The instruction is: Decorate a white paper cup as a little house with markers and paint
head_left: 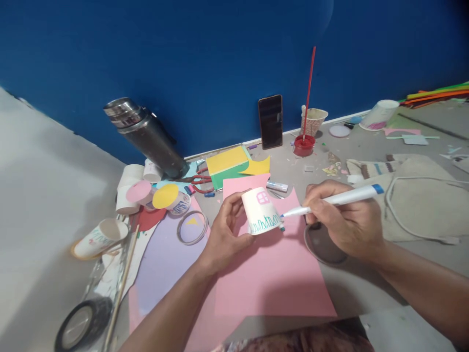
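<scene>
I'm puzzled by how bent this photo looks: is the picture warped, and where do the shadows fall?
Head view: wide-angle warp tilts the flask and curves the wall's base; soft shadows from the left hand and right hand fall on the pink paper; the paper cup looks sharp; no strong glare.

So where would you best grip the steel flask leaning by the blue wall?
Probably around the mid-body of the steel flask, coming from its open right side. It leans with its cap up-left; the blue wall lies behind, and paper cups crowd its lower left.
</scene>
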`<act>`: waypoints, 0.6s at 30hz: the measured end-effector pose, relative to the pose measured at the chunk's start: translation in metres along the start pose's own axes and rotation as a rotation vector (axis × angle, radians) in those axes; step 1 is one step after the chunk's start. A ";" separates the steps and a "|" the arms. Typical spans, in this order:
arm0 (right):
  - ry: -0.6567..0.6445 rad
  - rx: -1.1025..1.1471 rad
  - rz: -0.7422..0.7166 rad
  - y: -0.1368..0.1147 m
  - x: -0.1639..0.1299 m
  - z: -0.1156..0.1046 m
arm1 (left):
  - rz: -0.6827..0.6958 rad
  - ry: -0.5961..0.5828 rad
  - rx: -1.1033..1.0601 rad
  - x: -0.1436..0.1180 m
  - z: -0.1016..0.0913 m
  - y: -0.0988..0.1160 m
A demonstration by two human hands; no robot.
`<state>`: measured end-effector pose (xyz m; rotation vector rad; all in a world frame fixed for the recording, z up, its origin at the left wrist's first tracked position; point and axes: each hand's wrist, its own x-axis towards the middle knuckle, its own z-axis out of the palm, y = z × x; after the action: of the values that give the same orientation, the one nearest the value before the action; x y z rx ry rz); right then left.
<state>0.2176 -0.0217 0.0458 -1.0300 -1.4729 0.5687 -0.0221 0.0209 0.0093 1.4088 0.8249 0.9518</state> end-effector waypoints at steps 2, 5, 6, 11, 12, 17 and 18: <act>-0.008 -0.017 -0.010 -0.001 0.001 -0.001 | -0.025 0.001 -0.026 0.000 0.000 0.000; -0.031 -0.029 -0.021 -0.002 0.001 -0.001 | -0.047 -0.012 -0.050 0.000 0.000 -0.001; -0.040 -0.027 -0.025 -0.002 0.000 -0.001 | -0.048 -0.013 -0.054 0.000 0.000 -0.001; -0.081 -0.001 -0.023 -0.001 -0.002 0.000 | -0.051 -0.007 -0.062 -0.001 -0.001 -0.003; -0.083 -0.002 -0.023 -0.002 -0.002 0.000 | -0.045 -0.010 -0.064 -0.001 -0.001 -0.003; -0.113 -0.023 -0.021 -0.005 0.001 0.001 | -0.026 -0.002 -0.075 0.000 0.001 0.000; -0.125 -0.030 -0.021 -0.005 0.001 0.001 | -0.028 -0.001 -0.074 0.000 0.001 0.000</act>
<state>0.2156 -0.0229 0.0500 -1.0164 -1.6047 0.6067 -0.0216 0.0202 0.0091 1.3313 0.7991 0.9505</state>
